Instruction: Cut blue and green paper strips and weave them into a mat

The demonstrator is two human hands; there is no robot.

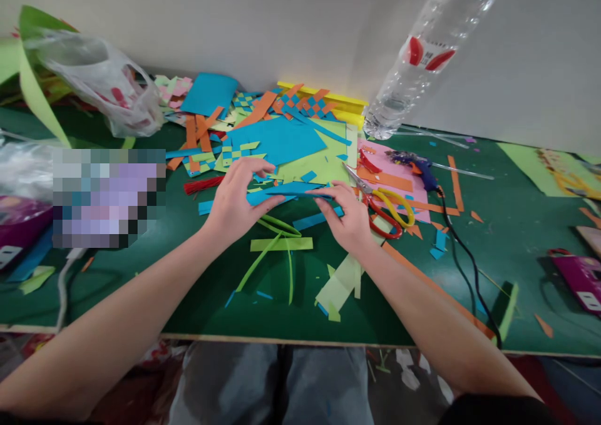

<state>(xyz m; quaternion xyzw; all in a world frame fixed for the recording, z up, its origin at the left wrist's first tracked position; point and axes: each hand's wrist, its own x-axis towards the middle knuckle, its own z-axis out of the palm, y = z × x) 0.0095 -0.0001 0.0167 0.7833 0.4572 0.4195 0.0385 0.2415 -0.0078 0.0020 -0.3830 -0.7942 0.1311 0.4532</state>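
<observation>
My left hand [239,194] and my right hand [346,217] are both over the middle of the green table [511,237]. Between them they hold a blue paper piece [291,191], flat and level; each hand pinches one end of it. Just beyond lies a pile of blue, green and orange paper sheets [286,140] with woven checker pieces. Loose light-green paper strips [280,244] lie under and in front of my hands.
Red-and-yellow scissors [387,209] lie right of my right hand. A blue glue gun [422,168] with a black cord sits further right. A clear plastic bottle [417,56] leans against the wall. A plastic bag [101,81] is at the back left. Purple boxes [580,278] stand near both side edges.
</observation>
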